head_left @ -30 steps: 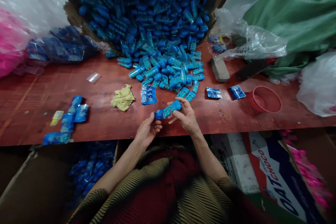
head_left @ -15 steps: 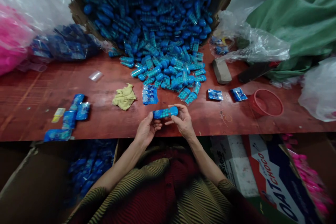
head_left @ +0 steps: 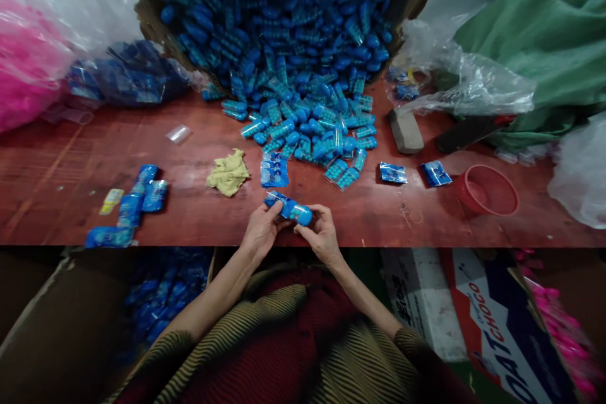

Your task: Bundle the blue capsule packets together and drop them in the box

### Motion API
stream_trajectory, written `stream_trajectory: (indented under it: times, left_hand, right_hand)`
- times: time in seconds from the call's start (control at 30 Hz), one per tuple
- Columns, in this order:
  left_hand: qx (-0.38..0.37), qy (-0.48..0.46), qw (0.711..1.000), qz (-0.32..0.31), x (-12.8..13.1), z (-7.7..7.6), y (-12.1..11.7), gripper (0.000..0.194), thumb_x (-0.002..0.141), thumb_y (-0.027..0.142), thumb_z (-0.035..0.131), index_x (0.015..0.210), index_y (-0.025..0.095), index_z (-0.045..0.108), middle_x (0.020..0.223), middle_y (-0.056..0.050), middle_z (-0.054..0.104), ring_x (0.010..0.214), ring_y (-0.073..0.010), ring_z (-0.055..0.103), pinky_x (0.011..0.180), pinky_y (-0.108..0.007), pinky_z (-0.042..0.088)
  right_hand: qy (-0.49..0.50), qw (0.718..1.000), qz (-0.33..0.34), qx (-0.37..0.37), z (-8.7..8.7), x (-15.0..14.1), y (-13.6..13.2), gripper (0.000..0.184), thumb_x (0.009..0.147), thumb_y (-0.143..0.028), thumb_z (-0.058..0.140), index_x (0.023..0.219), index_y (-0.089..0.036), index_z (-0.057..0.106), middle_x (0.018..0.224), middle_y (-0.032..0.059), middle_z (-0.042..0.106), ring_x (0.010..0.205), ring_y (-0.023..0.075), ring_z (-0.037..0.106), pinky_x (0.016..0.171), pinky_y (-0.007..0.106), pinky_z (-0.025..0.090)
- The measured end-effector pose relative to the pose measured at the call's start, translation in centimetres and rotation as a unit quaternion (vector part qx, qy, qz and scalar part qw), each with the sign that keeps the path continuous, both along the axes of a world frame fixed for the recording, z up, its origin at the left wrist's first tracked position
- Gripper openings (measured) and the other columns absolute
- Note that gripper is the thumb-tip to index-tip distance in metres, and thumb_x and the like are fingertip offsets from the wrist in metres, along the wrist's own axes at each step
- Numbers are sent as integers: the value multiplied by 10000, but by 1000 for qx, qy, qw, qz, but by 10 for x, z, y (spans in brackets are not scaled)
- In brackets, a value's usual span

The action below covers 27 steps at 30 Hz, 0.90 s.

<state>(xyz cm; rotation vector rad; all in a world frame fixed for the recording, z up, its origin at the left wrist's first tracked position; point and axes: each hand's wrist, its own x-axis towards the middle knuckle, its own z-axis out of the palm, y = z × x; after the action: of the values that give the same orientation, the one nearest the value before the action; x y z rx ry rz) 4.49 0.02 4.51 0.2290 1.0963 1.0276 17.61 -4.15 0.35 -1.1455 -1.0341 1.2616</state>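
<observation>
Between my two hands, over the table's front edge, is a clear tube of blue balls with a rounded blue cap (head_left: 302,214). A printed blue sleeve (head_left: 273,200) covers its left end. My left hand (head_left: 263,227) is closed on the sleeved end, thumb on top. Around the capped end my right hand (head_left: 322,235) is closed, its thumb below the cap. Just beyond my hands lies a flat stack of printed blue sleeves (head_left: 274,170). A heap of similar capped tubes (head_left: 307,113) spills toward me from a cardboard box.
Several sleeved packs (head_left: 130,209) lie at the left, near a crumpled yellow cloth (head_left: 228,172). To the right are two folded blue packets (head_left: 392,173), a grey block (head_left: 406,130) and a red plastic basket (head_left: 487,190). Open boxes stand below the table edge.
The held tube has come lower and closer to me, its capped end now tilted down to the right. My left thumb has moved onto the sleeve. The view has shifted slightly.
</observation>
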Motion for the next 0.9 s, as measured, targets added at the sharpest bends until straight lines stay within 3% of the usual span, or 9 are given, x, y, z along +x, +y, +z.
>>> stream_trajectory:
  times: [0.17, 0.27, 0.37, 0.47, 0.57, 0.73, 0.9]
  left_hand:
    - [-1, -35, 999, -19, 1, 5, -1, 100, 745, 172, 669, 785, 140, 584, 702, -12, 673, 625, -127, 633, 597, -249, 526]
    - [-9, -40, 999, -16, -3, 6, 4, 82, 757, 167, 657, 749, 139, 580, 688, -10, 667, 610, -118, 626, 598, -241, 520]
    - [-10, -48, 998, -44, -7, 5, 7, 87, 762, 180, 655, 738, 140, 582, 686, -19, 670, 609, -122, 627, 615, -250, 524]
    - [6, -84, 992, -96, -9, 4, 7, 90, 754, 191, 667, 755, 142, 591, 707, -26, 677, 629, -134, 638, 655, -275, 536]
    - [23, -123, 984, -129, -8, 5, 6, 102, 740, 178, 681, 805, 142, 611, 740, -32, 686, 647, -135, 646, 687, -283, 537]
    - [30, -134, 979, -152, -9, 9, 6, 150, 729, 150, 688, 868, 125, 639, 783, -62, 695, 727, -158, 663, 755, -287, 518]
    - [32, -123, 986, -112, -4, 13, 4, 152, 711, 154, 711, 843, 123, 644, 761, -36, 680, 668, -117, 629, 706, -235, 507]
  right_hand:
    - [-98, 995, -29, 19, -3, -4, -4, 340, 769, -244, 630, 1067, -243, 467, 933, 15, 572, 786, 141, 582, 756, 306, 496]
    - [-105, 994, 41, -13, 7, 1, -2, 392, 761, -247, 635, 1117, -245, 472, 788, -18, 566, 622, 117, 550, 616, 277, 485]
    - [-25, 992, 114, -45, 18, 6, 4, 346, 781, -275, 609, 1103, -243, 487, 648, -62, 521, 507, 91, 511, 529, 250, 466]
    - [48, 994, 86, -52, 23, 8, 12, 278, 767, -309, 611, 1004, -236, 485, 713, -60, 533, 485, 67, 502, 488, 233, 476]
    - [82, 990, 93, -68, 24, 11, 19, 420, 702, -286, 671, 1064, -256, 460, 790, -57, 530, 488, 53, 479, 426, 195, 447]
    - [46, 987, 140, -60, 30, 21, 25, 624, 675, -227, 699, 1246, -286, 455, 841, -32, 538, 570, 57, 464, 425, 150, 362]
    - [-12, 984, 172, -52, 36, 20, 26, 537, 762, -258, 622, 1280, -298, 487, 894, -14, 588, 500, 43, 402, 416, 168, 356]
